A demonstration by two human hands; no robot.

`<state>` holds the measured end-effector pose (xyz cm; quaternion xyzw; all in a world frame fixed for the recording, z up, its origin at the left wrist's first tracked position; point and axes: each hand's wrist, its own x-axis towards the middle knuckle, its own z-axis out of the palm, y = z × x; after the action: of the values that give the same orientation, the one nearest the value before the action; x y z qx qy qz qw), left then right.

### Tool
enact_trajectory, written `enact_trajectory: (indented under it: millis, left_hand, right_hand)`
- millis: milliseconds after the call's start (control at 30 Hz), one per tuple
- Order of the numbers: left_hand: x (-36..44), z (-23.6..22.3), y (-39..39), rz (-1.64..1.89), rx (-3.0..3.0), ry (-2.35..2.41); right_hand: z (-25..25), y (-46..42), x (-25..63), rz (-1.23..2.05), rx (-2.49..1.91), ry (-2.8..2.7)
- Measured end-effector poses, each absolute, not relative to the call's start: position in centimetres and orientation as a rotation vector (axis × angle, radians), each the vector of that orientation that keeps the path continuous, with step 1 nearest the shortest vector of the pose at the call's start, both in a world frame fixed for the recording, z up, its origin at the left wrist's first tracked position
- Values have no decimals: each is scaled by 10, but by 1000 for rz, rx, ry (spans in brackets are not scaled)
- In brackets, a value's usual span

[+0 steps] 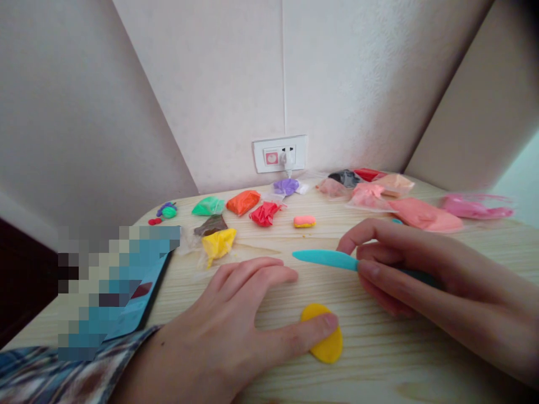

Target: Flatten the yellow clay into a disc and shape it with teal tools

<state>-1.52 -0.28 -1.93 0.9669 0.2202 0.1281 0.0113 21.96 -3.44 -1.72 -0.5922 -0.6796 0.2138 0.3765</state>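
A flat yellow oval of modelling clay [332, 343] lies on the wooden table [370, 359]. My left hand [248, 314] rests its thumb on top of that oval, with the other fingers stretched out and apart. In my right hand [391, 269] is a turquoise plastic clay knife [326, 259], gripped between thumb and fingers, its blade pointing left above the table. Part of the knife's handle is hidden by the hand. Beyond the hands sits a small pink-and-yellow clay piece [304, 221].
Bags of clay stand toward the wall: yellow [219, 244], green [208, 206], orange [243, 202], red [265, 214], purple [286, 186], and salmon pink [427, 214]. A tablet [147, 286] lies at left, partly pixelated. Small clay pieces [169, 212] lie at the far left. A socket [279, 154] holds a plug.
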Motion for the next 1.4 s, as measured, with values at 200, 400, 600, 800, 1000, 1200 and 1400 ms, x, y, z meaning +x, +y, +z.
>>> enact_trajectory:
  millis: [200, 400, 600, 800, 1000, 1200, 1400]
  left_hand:
    - [-16, -19, 0, 407, 3028, 650]
    - [-16, -19, 0, 417, 3037, 668]
    - [-18, -20, 3, 428, 3053, 624]
    - [-20, -23, 8, 506, 3119, 560]
    - [-15, -15, -2, 490, 3043, 653]
    - [-18, -18, 2, 469, 3011, 566]
    - [-19, -29, 10, 584, 3138, 559]
  right_hand:
    - [-18, -35, 220, 557, -1508, -1745]
    - [-18, -33, 220, 537, -1489, -1769]
    - [-17, -34, 219, 562, -1478, -1753]
    - [-18, -34, 219, 557, -1485, -1750]
    - [-18, -35, 219, 598, -1472, -1722]
    - [-18, -35, 219, 593, -1491, -1735]
    - [-19, -37, 220, 582, -1471, -1751]
